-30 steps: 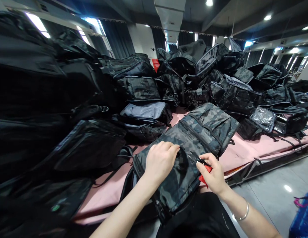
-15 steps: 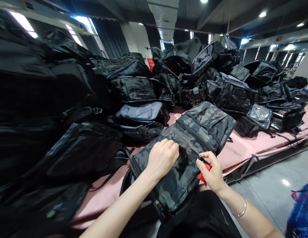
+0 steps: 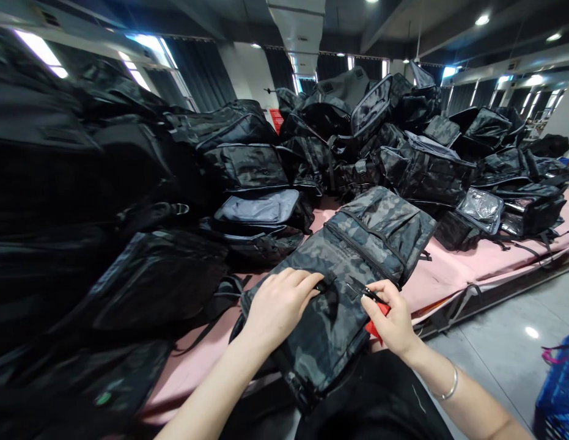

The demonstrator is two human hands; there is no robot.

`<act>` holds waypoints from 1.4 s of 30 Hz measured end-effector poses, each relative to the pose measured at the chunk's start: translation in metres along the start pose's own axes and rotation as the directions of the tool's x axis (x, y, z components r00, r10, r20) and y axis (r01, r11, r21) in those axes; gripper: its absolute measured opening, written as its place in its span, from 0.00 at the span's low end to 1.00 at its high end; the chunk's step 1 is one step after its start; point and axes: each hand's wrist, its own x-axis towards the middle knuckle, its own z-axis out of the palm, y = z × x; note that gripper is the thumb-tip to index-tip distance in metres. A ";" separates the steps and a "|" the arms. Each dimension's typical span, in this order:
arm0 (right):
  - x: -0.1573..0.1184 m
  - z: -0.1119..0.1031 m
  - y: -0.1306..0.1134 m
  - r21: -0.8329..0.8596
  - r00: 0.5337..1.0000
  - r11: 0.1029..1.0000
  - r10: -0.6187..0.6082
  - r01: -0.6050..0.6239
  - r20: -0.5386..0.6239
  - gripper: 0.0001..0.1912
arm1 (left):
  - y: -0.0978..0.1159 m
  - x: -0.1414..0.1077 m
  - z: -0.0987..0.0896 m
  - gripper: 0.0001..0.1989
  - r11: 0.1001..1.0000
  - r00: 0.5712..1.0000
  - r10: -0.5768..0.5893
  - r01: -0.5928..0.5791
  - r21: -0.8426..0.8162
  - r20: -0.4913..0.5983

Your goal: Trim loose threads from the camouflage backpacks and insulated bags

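Note:
A dark camouflage backpack [image 3: 339, 330] lies in front of me, its upper flap spread away from me. My left hand [image 3: 282, 302] rests over its middle, with thumb and fingers closed on a small black piece [image 3: 321, 284] of the bag; whether this is a strap or a tab I cannot tell. Close by on the right, my right hand [image 3: 392, 311] grips black thread snips [image 3: 364, 289], their tips pointing left just above the fabric. A scrap of red material [image 3: 378, 324] is also tucked in that hand.
Piles of similar camouflage bags [image 3: 247, 165] rise behind and to the left. The bags rest on a pink-covered table [image 3: 442, 275], whose edge runs along the right. A blue woven bag [image 3: 557, 385] stands on the floor at lower right. Further back is a red crate [image 3: 276, 120].
My left hand has drawn back slightly to the left and turned, so the black piece at its fingertips now shows. The right hand with the snips has barely moved.

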 end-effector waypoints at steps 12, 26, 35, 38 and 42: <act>0.001 -0.003 0.002 0.006 1.000 1.000 -0.001 0.001 -0.027 0.10 | 0.004 0.017 0.009 0.11 0.991 0.987 0.124 -0.128 -0.034 -0.105; 0.001 -0.003 0.000 0.016 1.000 1.000 0.004 -0.003 -0.009 0.09 | 0.013 0.013 0.010 0.10 0.986 0.987 0.150 -0.154 -0.068 -0.062; 0.008 -0.004 -0.016 -0.384 0.972 0.896 -0.176 0.223 0.154 0.10 | 0.016 0.002 0.016 0.10 0.992 0.979 -0.128 0.123 -0.040 -0.161; 0.014 0.002 -0.019 -0.521 0.935 0.779 -0.252 0.349 0.250 0.10 | 0.017 0.000 0.017 0.10 0.981 0.975 -0.182 0.172 -0.092 -0.127; 0.020 0.009 -0.021 -0.581 0.913 0.706 -0.282 0.405 0.293 0.11 | 0.017 -0.001 0.017 0.11 0.964 0.972 -0.218 0.199 -0.179 -0.091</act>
